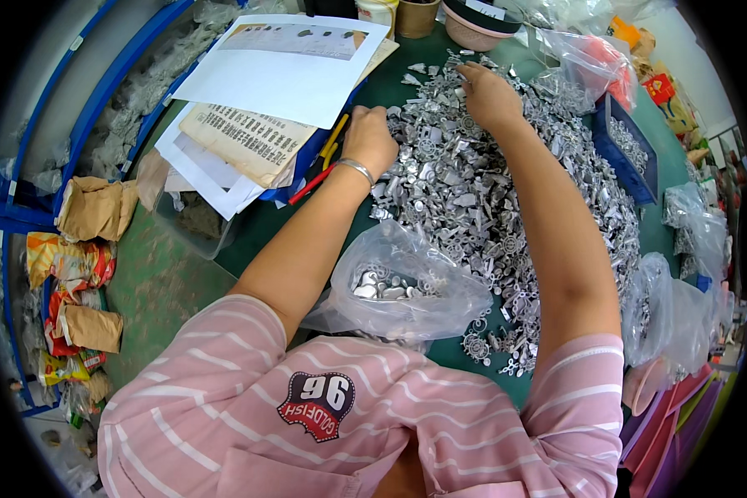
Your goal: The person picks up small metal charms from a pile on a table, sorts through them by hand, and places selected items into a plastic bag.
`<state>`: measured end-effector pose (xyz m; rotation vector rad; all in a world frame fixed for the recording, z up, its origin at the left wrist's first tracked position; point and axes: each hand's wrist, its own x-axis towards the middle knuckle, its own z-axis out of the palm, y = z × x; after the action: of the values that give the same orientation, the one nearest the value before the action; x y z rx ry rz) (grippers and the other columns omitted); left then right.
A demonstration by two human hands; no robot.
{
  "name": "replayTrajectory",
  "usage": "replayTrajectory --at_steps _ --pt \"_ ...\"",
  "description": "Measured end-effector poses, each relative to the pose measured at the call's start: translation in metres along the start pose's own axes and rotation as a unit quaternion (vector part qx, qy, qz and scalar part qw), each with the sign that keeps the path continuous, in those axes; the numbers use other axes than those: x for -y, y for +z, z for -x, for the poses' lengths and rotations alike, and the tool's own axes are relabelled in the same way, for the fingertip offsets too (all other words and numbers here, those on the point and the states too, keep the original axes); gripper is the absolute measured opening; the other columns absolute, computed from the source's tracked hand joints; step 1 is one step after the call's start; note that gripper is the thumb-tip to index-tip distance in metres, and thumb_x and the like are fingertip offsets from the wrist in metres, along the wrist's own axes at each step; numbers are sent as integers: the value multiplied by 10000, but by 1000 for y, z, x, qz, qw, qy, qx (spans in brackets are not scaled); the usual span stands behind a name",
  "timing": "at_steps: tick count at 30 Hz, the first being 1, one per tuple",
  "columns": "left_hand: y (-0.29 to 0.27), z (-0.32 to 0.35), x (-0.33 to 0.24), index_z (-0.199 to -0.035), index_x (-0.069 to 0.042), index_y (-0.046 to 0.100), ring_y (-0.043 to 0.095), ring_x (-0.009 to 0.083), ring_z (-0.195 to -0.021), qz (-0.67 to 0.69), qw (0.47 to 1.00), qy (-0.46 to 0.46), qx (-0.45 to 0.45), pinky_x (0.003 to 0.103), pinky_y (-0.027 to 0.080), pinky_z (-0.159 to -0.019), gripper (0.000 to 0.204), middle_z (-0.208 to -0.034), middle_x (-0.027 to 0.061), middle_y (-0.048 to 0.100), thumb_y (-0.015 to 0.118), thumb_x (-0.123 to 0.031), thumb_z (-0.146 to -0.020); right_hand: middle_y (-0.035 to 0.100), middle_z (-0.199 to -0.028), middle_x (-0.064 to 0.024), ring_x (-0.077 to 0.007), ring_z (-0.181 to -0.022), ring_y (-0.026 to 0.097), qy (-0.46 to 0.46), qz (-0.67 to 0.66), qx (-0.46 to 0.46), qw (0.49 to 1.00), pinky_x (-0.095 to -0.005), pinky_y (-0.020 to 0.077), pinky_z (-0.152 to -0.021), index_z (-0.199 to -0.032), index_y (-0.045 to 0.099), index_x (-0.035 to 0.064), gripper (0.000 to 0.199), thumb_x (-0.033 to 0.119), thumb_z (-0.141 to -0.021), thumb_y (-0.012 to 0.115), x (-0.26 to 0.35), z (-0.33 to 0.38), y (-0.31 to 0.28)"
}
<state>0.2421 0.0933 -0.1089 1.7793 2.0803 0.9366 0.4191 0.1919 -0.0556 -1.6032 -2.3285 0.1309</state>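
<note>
**Silvery metal pieces (448, 178) heaped before me**

Ringed and jagged, they glint across the green tabletop (450, 353) beside a crinkled clear bag (407, 317). My left hand (371, 141) curls closed at their left edge; my right hand (490, 95) stretches farther over them. I can't tell whether either grips one.

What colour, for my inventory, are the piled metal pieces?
The metal pieces are silver-grey; see the head view.
</note>
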Motion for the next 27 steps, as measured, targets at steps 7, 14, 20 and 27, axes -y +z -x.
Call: replayTrajectory --at_steps 7,14,20,27 --pt "-11 -2 4 -874 27 635 566 386 -949 -1 999 12 42 405 465 -846 163 -983 257 572 606 -36 -726 634 -1077 -111 -310 -993 602 26 48 52 997 -413 474 -849 -1153 609 199 337 192 -820 551 1 -5 0" --pt "-13 -12 0 -904 -3 648 586 365 -922 -5 999 24 21 403 478 -824 162 -960 227 581 582 -42 -762 676 -926 -95 -289 -890 637 115 -67 -22 991 -384 499 -782 -923 713 207 181 269 -784 616 -8 -6 4" --pt "-9 -40 -21 -965 28 641 589 372 -988 -89 990 -38 104 400 492 -847 210 -1111 251 546 571 -51 -783 682 -839 -105 -240 -819 653 135 -177 -83 971 -346 501 -740 -881 722 145 191 259 -734 680 -9 -2 -4" --pt "-16 -43 -27 -951 -2 653 584 379 -1003 -86 985 -63 139 416 488 -856 201 -1182 267 513 617 -83 -771 578 -798 -12 -103 -597 489 137 -559 8 818 -225 357 -513 -1042 629 -25 270 73 -791 655 -37 19 -29"
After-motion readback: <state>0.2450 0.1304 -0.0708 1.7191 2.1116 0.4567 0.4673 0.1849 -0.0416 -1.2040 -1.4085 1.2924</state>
